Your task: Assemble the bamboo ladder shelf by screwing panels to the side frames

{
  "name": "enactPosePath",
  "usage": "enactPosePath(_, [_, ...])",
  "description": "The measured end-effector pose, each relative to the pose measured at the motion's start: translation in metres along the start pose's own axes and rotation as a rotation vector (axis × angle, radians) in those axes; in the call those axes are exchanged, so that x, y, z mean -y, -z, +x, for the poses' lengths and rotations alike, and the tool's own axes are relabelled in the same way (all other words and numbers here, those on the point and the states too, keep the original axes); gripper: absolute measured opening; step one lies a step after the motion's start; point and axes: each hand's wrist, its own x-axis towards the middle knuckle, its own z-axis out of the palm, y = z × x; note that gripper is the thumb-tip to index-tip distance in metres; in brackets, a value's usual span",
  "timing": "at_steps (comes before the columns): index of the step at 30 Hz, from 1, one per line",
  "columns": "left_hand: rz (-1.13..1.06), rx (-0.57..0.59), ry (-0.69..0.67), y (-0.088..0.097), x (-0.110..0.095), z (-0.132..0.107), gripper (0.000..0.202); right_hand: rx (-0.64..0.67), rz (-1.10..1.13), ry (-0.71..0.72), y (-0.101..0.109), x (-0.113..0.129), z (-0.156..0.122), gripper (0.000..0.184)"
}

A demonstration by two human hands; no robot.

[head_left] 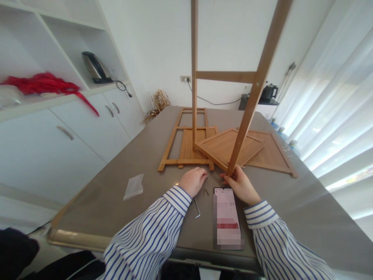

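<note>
Right hand point(240, 186) grips a wooden post point(247, 116); left hand point(192, 181) curls, its hold unclear.

Grey table. Far, left of centre: ladder-shaped wooden frame point(186, 161) laid flat, slatted panel point(188, 144) beneath. Far right: framed wooden panel point(269, 153). Left: clear plastic bag point(134, 186). Near centre: small screws point(207, 192), hex key point(197, 206). Right of hex key, near edge: phone point(227, 217), screen up.
</note>
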Motion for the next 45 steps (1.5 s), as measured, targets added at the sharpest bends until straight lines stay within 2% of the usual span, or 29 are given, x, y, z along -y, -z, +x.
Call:
enactPosePath(5, [-0.323, -0.051, 0.023, -0.003, -0.028, -0.001, 0.022, 0.055, 0.027, 0.041, 0.002, -0.004, 0.002, 0.053])
enactPosePath(11, [-0.575, -0.146, 0.073, -0.026, -0.050, 0.003, 0.017, 0.119, 0.096, 0.091, 0.002, -0.003, 0.001, 0.054])
enactPosePath(17, [-0.595, -0.210, 0.100, -0.033, -0.051, 0.005, 0.013, 0.152, 0.155, 0.113, 0.000, 0.001, 0.000, 0.056])
enactPosePath(27, [-0.606, -0.234, 0.108, -0.036, -0.053, 0.004, 0.011, 0.142, 0.173, 0.098, -0.001, 0.004, -0.001, 0.055])
enactPosePath(36, [-0.632, -0.228, 0.128, -0.034, -0.053, 0.005, 0.008, 0.157, 0.187, 0.094, -0.002, 0.007, -0.003, 0.054])
enactPosePath(45, [-0.792, -0.189, 0.133, -0.043, -0.048, 0.006, 0.015, 0.154, 0.213, 0.105, -0.003, 0.007, -0.003, 0.060])
